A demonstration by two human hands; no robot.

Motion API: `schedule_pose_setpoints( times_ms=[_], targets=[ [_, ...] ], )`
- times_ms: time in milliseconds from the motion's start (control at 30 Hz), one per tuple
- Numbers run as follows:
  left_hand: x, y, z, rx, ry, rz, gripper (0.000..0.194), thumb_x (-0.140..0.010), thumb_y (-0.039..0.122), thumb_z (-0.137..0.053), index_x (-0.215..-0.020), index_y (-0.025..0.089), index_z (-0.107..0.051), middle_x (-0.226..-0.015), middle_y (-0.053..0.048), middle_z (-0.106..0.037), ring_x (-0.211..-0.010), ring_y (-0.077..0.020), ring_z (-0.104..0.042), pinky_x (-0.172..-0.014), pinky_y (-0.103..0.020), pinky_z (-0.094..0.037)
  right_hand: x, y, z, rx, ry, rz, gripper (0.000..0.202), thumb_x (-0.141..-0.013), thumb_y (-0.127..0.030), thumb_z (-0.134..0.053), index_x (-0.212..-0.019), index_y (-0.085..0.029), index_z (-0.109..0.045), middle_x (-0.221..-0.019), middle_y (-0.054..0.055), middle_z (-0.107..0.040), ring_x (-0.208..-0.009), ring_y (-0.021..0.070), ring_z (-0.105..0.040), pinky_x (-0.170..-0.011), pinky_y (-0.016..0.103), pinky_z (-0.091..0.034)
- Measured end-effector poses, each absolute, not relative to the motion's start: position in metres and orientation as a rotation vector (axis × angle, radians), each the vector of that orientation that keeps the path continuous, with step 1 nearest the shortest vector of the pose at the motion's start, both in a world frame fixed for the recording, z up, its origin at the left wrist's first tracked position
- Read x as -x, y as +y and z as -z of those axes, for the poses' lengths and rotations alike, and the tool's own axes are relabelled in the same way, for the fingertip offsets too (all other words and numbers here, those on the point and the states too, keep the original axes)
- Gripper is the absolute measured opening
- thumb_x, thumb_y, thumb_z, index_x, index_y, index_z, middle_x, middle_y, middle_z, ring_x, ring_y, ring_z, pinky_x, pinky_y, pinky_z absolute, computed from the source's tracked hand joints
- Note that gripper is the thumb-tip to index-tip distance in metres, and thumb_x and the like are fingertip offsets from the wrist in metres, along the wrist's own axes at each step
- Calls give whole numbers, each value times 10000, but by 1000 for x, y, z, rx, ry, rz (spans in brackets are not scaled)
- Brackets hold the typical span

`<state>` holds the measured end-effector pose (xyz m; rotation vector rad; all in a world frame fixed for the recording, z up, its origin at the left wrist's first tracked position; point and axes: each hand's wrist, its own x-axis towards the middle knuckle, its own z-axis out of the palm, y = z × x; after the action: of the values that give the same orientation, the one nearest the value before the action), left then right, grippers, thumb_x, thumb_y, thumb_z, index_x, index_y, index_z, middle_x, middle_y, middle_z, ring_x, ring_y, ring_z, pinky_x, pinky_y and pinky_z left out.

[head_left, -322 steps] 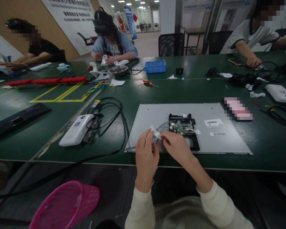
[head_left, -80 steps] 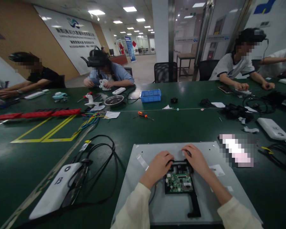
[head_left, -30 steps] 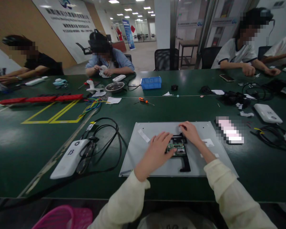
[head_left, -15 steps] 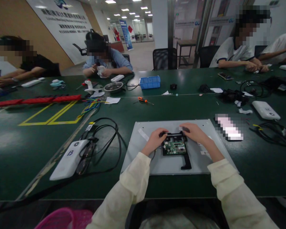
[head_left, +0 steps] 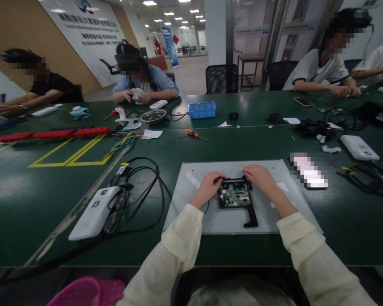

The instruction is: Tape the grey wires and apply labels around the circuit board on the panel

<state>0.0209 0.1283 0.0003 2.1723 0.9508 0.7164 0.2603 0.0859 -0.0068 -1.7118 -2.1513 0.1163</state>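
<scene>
A green circuit board (head_left: pixel 236 198) sits in a black plastic frame (head_left: pixel 251 216), which lies on a pale grey flat panel (head_left: pixel 185 212). My left hand (head_left: pixel 207 188) is closed at the frame's upper left corner, thumb and fingers pinched there. At the upper right corner, my right hand (head_left: pixel 262 180) is curled in with its fingertips together on the frame's edge; its thumb is mostly hidden. A thin dark cable (head_left: pixel 207 207) runs out beside my left wrist. A strip of whitish tape (head_left: pixel 192 179) sticks to the panel left of my left hand.
Left of the panel lie a white power bank (head_left: pixel 94 214) and coiled black cables (head_left: pixel 159 178). A phone (head_left: pixel 309 171) is to the right. Beyond are an orange screwdriver (head_left: pixel 194 134), a blue basket (head_left: pixel 202 110) and a metal bowl (head_left: pixel 153 116). Several people sit across the table.
My right hand's fingers have drawn in closer together at the frame's upper right corner. My left hand keeps its place, and the view has shifted slightly.
</scene>
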Motion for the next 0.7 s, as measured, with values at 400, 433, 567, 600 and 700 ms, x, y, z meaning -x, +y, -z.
schedule_pose_setpoints(
  times_ms=[400, 433, 567, 600, 700],
  targets=[
    [-21, 129, 4, -2182, 1023, -784, 242, -798, 107, -488, -924, 182, -681, -917, -15, -709, -857, -152, -645, -827, -289, -497, -244, 78, -1, 1487, -2251, -205, 214, -854, -160, -542, -928, -219, -733, -975, 71, -697, -945, 221, -601, -867, 353, -456],
    [-21, 129, 5, -2184, 1022, -781, 242, -798, 105, -487, -921, 181, -681, -917, -15, -709, -860, -152, -646, -828, -287, -498, -245, 78, -1, 1489, -2264, -222, 219, -850, -153, -542, -934, -218, -733, -970, 70, -701, -940, 221, -605, -868, 350, -456],
    [-21, 130, 5, -2192, 1015, -763, 243, -797, 102, -490, -930, 178, -679, -932, -22, -708, -887, -159, -645, -847, -300, -495, -248, 79, 0, 1486, -2279, -262, 238, -844, -138, -534, -963, -207, -729, -970, 69, -710, -936, 217, -617, -885, 347, -453],
    [-21, 130, 5, -2198, 1012, -761, 243, -799, 105, -491, -936, 177, -678, -939, -24, -708, -893, -160, -644, -854, -304, -493, -248, 79, 0, 1490, -2276, -260, 237, -846, -141, -532, -963, -203, -728, -970, 70, -710, -935, 216, -617, -886, 346, -453],
    [-20, 129, 3, -2208, 1020, -760, 240, -803, 112, -494, -942, 175, -679, -952, -29, -708, -899, -162, -642, -859, -308, -491, -247, 79, 1, 1496, -2271, -237, 232, -854, -150, -525, -955, -197, -728, -975, 74, -707, -942, 217, -613, -888, 345, -452]
  ],
)
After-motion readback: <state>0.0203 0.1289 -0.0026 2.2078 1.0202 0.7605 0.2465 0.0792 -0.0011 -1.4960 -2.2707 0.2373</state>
